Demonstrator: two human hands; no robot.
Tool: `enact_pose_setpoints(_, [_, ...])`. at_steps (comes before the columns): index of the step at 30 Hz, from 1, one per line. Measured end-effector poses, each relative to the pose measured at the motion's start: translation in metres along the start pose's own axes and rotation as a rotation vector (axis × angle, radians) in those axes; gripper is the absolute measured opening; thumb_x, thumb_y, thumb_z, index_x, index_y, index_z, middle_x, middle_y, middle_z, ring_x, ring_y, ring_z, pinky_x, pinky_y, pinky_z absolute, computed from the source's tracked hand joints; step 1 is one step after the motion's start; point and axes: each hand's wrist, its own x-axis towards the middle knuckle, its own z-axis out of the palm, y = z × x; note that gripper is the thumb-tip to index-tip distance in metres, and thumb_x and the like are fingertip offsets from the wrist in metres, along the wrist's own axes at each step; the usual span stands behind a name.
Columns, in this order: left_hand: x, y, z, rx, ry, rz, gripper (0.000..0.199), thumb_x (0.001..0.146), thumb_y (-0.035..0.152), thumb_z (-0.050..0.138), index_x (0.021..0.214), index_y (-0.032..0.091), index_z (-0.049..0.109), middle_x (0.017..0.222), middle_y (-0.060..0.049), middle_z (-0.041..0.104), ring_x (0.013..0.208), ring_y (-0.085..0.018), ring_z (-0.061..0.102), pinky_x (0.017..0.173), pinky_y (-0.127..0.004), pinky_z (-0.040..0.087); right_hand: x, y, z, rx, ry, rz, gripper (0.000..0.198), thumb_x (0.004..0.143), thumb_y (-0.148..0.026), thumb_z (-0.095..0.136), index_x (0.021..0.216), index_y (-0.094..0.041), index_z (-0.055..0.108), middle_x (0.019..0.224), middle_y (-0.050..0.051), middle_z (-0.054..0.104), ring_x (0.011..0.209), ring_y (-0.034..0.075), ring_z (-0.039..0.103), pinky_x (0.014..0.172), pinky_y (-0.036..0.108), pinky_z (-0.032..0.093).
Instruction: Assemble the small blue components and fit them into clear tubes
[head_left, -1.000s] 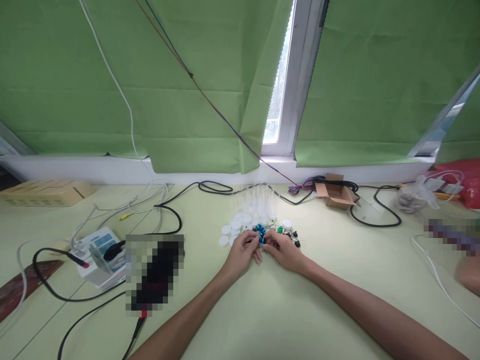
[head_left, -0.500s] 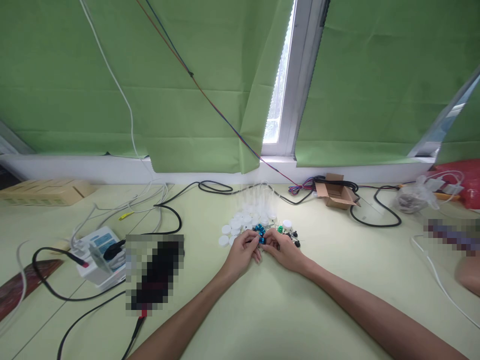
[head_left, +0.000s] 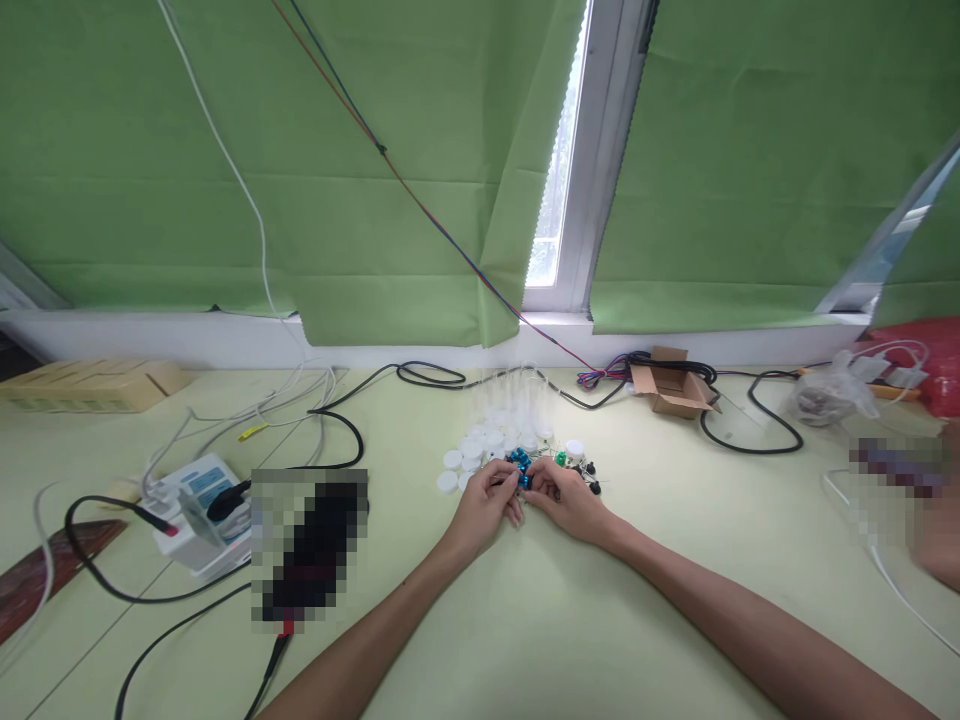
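At the middle of the table, my left hand (head_left: 486, 496) and my right hand (head_left: 567, 500) meet fingertip to fingertip. Between them is a small blue part (head_left: 524, 481), pinched by the fingers of both; its exact kind is too small to tell. More blue parts (head_left: 518, 457) lie just beyond the fingertips. White round caps (head_left: 452, 459) are spread beside and behind my left hand. Clear tubes (head_left: 517, 395) stand behind the caps. Close to my right hand are a green part (head_left: 560, 458), another white cap (head_left: 574, 449) and several small black parts (head_left: 595, 487) with thin leads.
A white power strip (head_left: 202, 510) with plugs and black cables lies left, beside a blurred-out dark object (head_left: 315, 545). An open cardboard box (head_left: 673, 392) and coiled cables sit at the back right. At the right edge another person's hand (head_left: 937, 520) is near a blurred-out object (head_left: 896, 467).
My hands have barely moved and keep hold of the blue part. At the right edge, the other person's hand has shifted up and a little inward.
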Motion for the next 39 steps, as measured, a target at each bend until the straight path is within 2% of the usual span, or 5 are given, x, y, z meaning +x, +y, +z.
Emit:
enact_pose_setpoints(8, [0.0005,-0.001,-0.0002,0.001,-0.006,-0.001,0.03,0.083,0.046,0.06,0.088,0.017,0.055,0.051,0.004,0.058,0.044,-0.012,0.058,0.046,-0.023,0.049,0.0007,0.0029,0.0014,-0.056,0.016,-0.012,0.017,0.094,-0.034,0.05,0.094,-0.019,0.058,0.07,0.0,0.059,0.064,0.014,0.054,0.061,0.025,0.043])
enact_pose_setpoints(17, [-0.0003,0.0002,-0.0001,0.016,-0.01,0.006,0.028,0.085,0.044,0.059,0.089,0.017,0.055,0.055,0.004,0.058,0.046,-0.012,0.058,0.046,-0.024,0.049,0.0,0.0002,-0.0004,0.012,-0.001,-0.007,0.014,0.092,-0.032,0.054,0.098,-0.02,0.05,0.074,-0.001,0.058,0.065,0.014,0.053,0.06,0.025,0.042])
enact_pose_setpoints(39, [-0.0002,-0.0083,-0.0044,0.059,-0.039,0.036,0.025,0.084,0.043,0.06,0.088,0.018,0.056,0.051,0.004,0.058,0.046,-0.012,0.056,0.049,-0.023,0.045,-0.0016,0.0037,0.0017,-0.051,0.022,-0.064,0.003,0.091,-0.022,0.054,0.091,-0.019,0.055,0.072,0.0,0.061,0.065,0.014,0.056,0.062,0.024,0.044])
